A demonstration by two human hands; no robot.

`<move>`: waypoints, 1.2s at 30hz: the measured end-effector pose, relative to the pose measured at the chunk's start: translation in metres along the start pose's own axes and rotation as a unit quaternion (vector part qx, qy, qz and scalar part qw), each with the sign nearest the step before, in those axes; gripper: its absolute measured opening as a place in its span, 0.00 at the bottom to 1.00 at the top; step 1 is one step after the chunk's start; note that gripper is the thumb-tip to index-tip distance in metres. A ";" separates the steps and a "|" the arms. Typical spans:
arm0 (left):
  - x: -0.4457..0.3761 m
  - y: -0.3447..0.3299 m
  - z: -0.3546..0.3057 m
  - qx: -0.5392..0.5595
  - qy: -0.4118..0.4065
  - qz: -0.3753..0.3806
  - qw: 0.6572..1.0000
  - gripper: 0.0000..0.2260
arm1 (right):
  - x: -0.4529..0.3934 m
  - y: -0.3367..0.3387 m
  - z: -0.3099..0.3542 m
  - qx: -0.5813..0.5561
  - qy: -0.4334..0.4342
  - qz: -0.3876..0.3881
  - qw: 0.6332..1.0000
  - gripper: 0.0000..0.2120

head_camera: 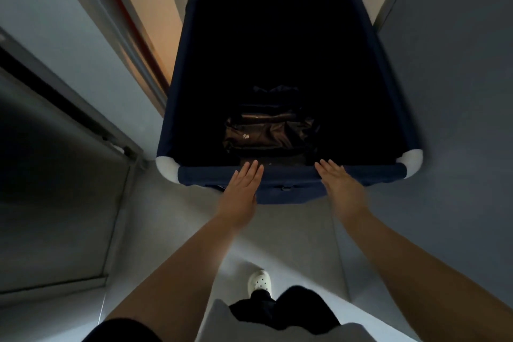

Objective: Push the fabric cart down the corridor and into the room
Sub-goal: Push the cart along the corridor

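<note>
Both arms are out straight and both palms are on the near rim of the navy fabric cart. The left hand lies flat, fingers stretched and together, reaching over the top edge; no wrap around the bar, so that grip is spread. The right hand mirrors it, palm down, fingers extended across the rim, grip spread too. The cart fills the narrow corridor ahead, white corner caps at its frame corners, grey walls close on either side. Deep inside, at the near end of the bottom, sits a dark glossy bag. On the left, a door frame opens onto a warmer-lit wall. Down below, one white perforated clog steps on the pale floor, dark trousers above it.
</note>
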State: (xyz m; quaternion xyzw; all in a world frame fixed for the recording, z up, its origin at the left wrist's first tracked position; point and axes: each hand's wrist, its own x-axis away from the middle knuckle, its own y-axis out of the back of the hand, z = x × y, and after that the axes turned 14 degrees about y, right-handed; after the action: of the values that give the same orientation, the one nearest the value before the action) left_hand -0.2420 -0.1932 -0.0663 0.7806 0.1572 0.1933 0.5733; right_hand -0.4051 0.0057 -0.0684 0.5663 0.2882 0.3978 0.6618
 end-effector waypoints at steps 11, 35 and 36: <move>-0.128 0.020 0.017 -0.017 0.000 0.011 1.000 0.32 | -0.118 0.015 -0.047 -0.016 0.006 -0.005 1.000 0.31; -0.445 0.076 0.035 -0.015 0.021 0.012 1.000 0.32 | -0.411 0.064 -0.176 -0.049 0.030 -0.028 0.998 0.23; -0.459 0.078 0.036 -0.010 0.021 0.008 1.000 0.32 | -0.424 0.067 -0.181 -0.046 0.028 -0.025 0.998 0.24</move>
State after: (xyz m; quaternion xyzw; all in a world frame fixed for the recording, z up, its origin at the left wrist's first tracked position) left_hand -0.6248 -0.4603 -0.0572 0.7716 0.1613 0.2156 0.5762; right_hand -0.7889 -0.2589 -0.0671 0.5167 0.3020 0.4091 0.6888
